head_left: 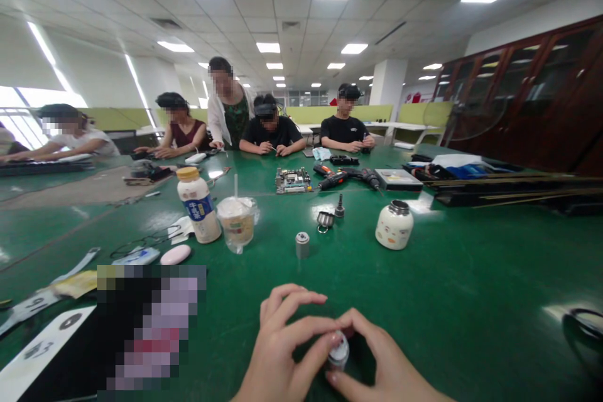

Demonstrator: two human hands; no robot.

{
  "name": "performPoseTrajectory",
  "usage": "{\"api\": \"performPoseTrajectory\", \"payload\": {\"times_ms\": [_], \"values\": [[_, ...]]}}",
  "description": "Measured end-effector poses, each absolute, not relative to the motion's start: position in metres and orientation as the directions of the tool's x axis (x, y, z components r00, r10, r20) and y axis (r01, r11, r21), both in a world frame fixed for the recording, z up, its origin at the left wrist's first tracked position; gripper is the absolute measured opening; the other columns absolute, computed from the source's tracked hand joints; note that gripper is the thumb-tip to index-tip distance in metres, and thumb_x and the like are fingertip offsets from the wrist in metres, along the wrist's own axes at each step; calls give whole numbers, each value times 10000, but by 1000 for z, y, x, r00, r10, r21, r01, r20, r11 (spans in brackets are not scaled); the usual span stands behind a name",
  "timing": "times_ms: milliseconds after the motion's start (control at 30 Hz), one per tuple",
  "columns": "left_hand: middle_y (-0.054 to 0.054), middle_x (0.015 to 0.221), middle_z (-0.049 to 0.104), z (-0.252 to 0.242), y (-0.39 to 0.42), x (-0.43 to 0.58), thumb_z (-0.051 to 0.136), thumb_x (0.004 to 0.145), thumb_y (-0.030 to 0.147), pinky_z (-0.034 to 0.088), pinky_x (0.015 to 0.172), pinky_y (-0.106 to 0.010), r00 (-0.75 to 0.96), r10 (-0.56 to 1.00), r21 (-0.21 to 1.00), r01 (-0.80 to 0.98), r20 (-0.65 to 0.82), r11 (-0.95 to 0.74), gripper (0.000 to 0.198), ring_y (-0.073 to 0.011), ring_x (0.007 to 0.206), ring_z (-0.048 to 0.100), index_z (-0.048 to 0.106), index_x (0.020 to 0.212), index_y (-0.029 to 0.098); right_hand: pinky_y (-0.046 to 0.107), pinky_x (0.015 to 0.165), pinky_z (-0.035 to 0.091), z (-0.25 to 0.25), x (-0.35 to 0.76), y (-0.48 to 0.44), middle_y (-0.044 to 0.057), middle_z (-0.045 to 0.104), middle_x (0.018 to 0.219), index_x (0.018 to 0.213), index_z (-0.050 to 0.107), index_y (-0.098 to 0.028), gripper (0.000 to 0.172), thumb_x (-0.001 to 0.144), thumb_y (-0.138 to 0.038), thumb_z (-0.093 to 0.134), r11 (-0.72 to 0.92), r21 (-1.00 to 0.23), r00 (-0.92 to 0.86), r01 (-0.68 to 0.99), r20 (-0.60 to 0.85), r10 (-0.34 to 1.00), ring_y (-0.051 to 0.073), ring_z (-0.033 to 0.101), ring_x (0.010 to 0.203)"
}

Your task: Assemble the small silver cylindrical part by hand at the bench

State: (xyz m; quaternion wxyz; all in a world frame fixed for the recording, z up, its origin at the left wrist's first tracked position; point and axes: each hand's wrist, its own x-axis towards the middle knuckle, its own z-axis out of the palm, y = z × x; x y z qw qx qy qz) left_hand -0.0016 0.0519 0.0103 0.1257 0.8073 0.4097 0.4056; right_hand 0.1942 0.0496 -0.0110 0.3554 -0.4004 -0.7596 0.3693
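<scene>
Low over the green table, both my hands meet around a small round silver-grey piece with a pale top (338, 355); its exact kind is not clear. My left hand (289, 336) pinches the top of it with thumb and index finger, the other fingers stretched forward. From the other side, my right hand (377, 358) curls thumb and index finger round it. Beyond my fingers a small grey metal cylinder (302, 246) stands upright. Farther off are a metal cup-like piece with a ring (325, 220) and a dark stepped metal piece (340, 207).
A cream lidless flask (394, 226) stands to the right. At left are a yellow-capped bottle (198, 207), a bagged drink cup with a straw (237, 223) and a pink oval case (176, 255). Beyond lie a circuit board (294, 180) and power drills (336, 179). Several people work across the table.
</scene>
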Motion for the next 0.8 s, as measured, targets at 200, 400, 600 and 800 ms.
{"api": "performPoseTrajectory", "payload": {"times_ms": [200,400,600,800], "values": [[-43,1093,706,6,53,-1,693,892,284,482,916,-484,352,780,570,538,517,-621,141,-298,1097,527,774,981,357,296,782,495,-8,193,49,7,662,899,936,599,-204,291,685,-89,688,397,-850,-424,346,236,874,193,632,841],[-34,1187,673,4,48,-2,715,862,247,462,937,-507,397,761,523,558,513,-644,236,-308,1144,510,746,1047,390,321,814,509,-9,195,47,29,666,964,983,570,-212,313,705,-96,658,397,-865,-441,307,241,865,210,649,900],[-82,1158,677,-5,50,-4,824,740,364,491,917,-483,384,782,592,511,492,-623,547,-304,1069,568,618,1239,277,382,959,464,-14,205,46,60,628,1120,1246,451,-247,669,623,-14,517,504,-830,-398,238,390,831,233,622,1059],[-71,1143,668,6,48,3,797,761,286,471,924,-508,301,814,602,556,498,-574,289,-318,1095,542,722,1039,306,364,894,500,-9,202,45,65,642,1063,1202,463,-248,534,705,-70,545,504,-840,-382,201,406,830,235,646,996]]}}
